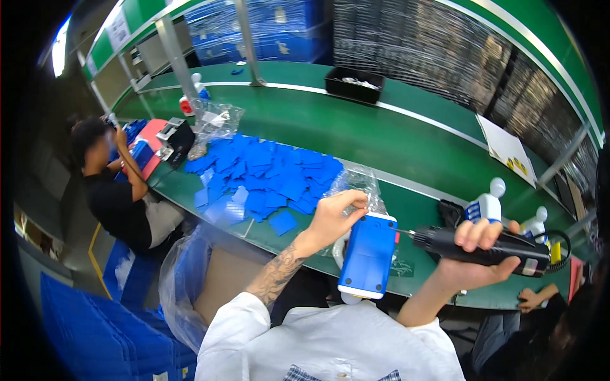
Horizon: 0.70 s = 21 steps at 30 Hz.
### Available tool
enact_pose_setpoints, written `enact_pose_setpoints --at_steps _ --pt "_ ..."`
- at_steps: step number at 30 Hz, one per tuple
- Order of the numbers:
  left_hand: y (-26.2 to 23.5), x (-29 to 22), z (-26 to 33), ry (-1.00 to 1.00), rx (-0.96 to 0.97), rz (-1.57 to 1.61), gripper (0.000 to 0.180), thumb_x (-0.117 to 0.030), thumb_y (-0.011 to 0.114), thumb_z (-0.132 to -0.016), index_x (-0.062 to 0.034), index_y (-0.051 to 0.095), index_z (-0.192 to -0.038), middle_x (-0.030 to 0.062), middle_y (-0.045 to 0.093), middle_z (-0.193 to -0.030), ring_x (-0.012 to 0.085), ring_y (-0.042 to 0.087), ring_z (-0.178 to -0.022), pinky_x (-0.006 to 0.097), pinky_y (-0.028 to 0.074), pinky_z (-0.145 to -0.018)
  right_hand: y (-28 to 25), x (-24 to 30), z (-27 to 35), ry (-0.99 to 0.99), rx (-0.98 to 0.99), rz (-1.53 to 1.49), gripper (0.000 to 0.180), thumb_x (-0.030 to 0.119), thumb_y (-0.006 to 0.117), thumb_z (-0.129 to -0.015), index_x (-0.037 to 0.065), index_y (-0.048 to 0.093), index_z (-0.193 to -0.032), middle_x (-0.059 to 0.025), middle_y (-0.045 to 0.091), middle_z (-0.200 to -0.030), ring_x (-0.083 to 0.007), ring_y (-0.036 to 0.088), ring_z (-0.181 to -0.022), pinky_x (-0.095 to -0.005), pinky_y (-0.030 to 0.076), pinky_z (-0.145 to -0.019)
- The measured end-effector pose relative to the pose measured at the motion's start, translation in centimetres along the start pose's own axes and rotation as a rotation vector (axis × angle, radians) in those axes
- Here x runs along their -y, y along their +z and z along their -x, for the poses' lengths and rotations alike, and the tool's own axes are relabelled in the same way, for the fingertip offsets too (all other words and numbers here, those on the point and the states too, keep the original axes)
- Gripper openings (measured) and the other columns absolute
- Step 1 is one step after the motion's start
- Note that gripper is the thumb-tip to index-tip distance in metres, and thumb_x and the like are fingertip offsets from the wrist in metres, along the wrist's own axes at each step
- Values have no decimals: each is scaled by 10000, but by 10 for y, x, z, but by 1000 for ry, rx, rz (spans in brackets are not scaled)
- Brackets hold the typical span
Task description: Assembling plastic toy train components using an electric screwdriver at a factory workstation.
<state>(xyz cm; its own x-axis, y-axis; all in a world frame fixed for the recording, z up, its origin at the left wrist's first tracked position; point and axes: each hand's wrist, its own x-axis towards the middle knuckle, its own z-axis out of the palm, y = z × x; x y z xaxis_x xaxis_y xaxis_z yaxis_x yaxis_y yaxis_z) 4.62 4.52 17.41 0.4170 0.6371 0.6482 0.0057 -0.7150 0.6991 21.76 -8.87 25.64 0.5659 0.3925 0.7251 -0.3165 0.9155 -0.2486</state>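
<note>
A blue and white box-shaped device (368, 254) lies at the table's front edge before me, its blue face with dark round spots at the corners turned up. At its upper left corner is my left hand (338, 214), thumb and fingers pinched together; whatever they hold is too small or hidden to name. My right hand (476, 257) is wrapped round a black electric screwdriver (445, 243). The screwdriver lies nearly level, its thin bit pointing left at the device's upper right edge. Whether the bit touches the device I cannot tell.
Blue square sheets (273, 171) are heaped left of the device, beside clear plastic bags (362, 184). White bottles (486, 206) stand at the right. A black bin (354, 86) sits on the back shelf. Co-workers sit at left (105, 190) and right. A plastic-lined carton (222, 279) stands below.
</note>
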Motion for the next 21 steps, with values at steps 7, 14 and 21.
enact_pose_setpoints --at_steps 7,14,21 --pt "-1 -22 4 178 124 -53 252 18 668 -735 -11 605 -977 100 624 -814 230 616 -746 313 506 -634 13 -27 16 -2 25 160 598 551 586 -823 87 348 -1117 -64 485 -693 -191 508 -537 -344 464 -482" --pt "4 -29 6 196 125 -39 241 22 707 -707 -20 634 -933 95 634 -830 223 626 -744 298 508 -631 10 -26 17 10 14 196 593 537 588 -828 81 338 -1114 -71 491 -688 -189 516 -540 -343 470 -481" --pt "6 -28 6 198 133 -46 238 24 700 -710 -22 635 -935 103 628 -824 225 624 -747 299 507 -629 9 -25 19 10 4 209 590 531 589 -830 77 338 -1111 -72 492 -686 -187 518 -536 -340 469 -474"
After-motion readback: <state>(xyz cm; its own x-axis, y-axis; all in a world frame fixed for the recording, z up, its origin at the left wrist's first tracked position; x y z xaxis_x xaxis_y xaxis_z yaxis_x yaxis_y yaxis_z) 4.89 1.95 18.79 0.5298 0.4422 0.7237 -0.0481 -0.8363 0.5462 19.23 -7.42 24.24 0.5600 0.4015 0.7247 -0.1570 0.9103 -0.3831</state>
